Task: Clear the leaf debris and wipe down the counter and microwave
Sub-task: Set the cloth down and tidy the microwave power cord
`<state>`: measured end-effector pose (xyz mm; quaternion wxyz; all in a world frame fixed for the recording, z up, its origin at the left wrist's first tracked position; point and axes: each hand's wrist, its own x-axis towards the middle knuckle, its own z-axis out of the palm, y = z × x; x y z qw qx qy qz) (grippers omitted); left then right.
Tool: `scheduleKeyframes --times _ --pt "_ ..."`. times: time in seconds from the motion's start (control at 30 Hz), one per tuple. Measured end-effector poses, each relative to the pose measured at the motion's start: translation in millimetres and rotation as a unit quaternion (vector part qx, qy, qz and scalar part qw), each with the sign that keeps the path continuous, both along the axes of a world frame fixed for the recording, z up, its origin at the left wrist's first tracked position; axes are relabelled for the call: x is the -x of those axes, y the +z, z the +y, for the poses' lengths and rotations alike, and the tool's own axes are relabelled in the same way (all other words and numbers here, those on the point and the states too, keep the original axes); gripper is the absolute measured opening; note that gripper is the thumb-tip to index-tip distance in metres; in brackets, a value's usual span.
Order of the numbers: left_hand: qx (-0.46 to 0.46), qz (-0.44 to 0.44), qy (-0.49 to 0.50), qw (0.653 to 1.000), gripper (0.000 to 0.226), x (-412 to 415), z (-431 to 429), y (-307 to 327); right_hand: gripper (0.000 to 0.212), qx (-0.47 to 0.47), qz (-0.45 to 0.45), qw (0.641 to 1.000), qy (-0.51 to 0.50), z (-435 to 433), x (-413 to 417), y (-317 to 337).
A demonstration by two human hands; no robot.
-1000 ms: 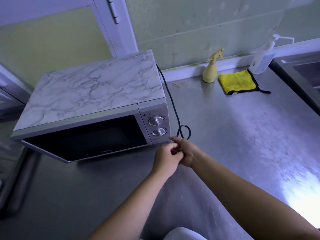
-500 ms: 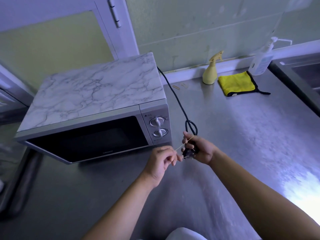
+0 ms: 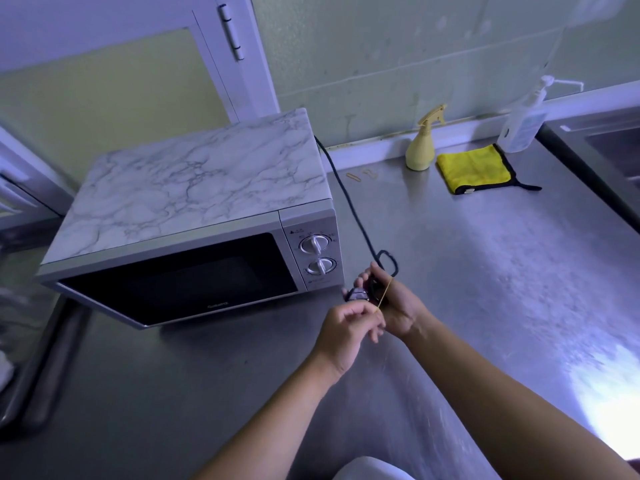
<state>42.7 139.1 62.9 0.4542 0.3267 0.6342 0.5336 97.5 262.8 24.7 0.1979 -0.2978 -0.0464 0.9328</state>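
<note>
A silver microwave (image 3: 194,216) with a marble-patterned top stands on the steel counter (image 3: 467,271). Its black power cord (image 3: 349,202) runs from the back down to a bundled end by the front right corner. My right hand (image 3: 394,303) grips that coiled bundle and plug. My left hand (image 3: 346,327) pinches a thin yellow rubber band (image 3: 385,292), stretched taut over the bundle. A folded yellow cloth (image 3: 474,168) lies near the back wall, beside a yellow spray bottle (image 3: 420,147). Small tan bits (image 3: 360,175) lie on the counter near the wall.
A clear pump bottle (image 3: 523,123) stands by the wall at the back right. A sink (image 3: 609,150) opens at the far right edge. A white cabinet door (image 3: 104,64) with a hinge stands behind the microwave. Bright glare falls on the counter's right front.
My right hand has drawn the cord bundle slightly toward the microwave's corner. The rubber band now stretches from my left fingers across the bundle and my right hand.
</note>
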Motion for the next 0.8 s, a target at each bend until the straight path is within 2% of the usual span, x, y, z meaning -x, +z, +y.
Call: scheduleKeyframes --times 0.07,0.1,0.17,0.27,0.37,0.43,0.5,0.53,0.57,0.6,0.63,0.7,0.73,0.8 --pt "0.001 -0.013 0.036 0.999 0.017 7 -1 3 0.036 -0.031 -0.039 0.996 0.078 3 -11 -1" --pt "-0.002 -0.021 0.055 0.998 0.017 14 -4 5 0.034 -0.089 -0.069 0.984 0.140 8 -18 -1" --pt "-0.012 -0.039 0.090 0.995 0.015 30 -8 12 0.025 -0.213 -0.091 0.940 0.250 20 -31 1" --pt "0.004 0.005 0.085 0.996 0.010 57 -6 24 0.029 -0.298 -0.074 0.893 0.329 37 -43 8" --pt "0.044 0.178 -0.002 0.983 0.027 73 4 28 0.036 -0.356 -0.121 0.860 0.346 42 -45 14" --pt "0.115 0.336 -0.038 0.934 0.034 75 13 26 0.037 -0.370 -0.137 0.860 0.325 39 -45 15" --pt "0.187 0.425 -0.042 0.885 0.030 73 21 25 0.038 -0.374 -0.124 0.873 0.286 33 -43 15" --pt "0.224 0.417 -0.052 0.879 0.026 71 26 23 0.038 -0.381 -0.117 0.878 0.265 30 -41 15" --pt "0.254 0.365 -0.072 0.893 0.023 69 31 21 0.036 -0.400 -0.118 0.875 0.248 28 -39 16" --pt "0.277 0.269 -0.096 0.918 0.025 66 35 20 0.034 -0.428 -0.132 0.862 0.236 26 -37 17" --pt "0.290 0.140 -0.110 0.940 0.030 63 39 20 0.031 -0.462 -0.160 0.841 0.232 25 -36 18" --pt "0.271 -0.085 -0.076 0.956 0.027 60 45 20 0.024 -0.536 -0.224 0.781 0.230 24 -36 17" --pt "0.255 -0.148 -0.047 0.954 0.020 57 49 19 0.024 -0.565 -0.252 0.751 0.229 25 -36 16" --pt "0.238 -0.182 -0.010 0.954 0.017 46 56 13 0.025 -0.616 -0.314 0.689 0.218 22 -37 13"
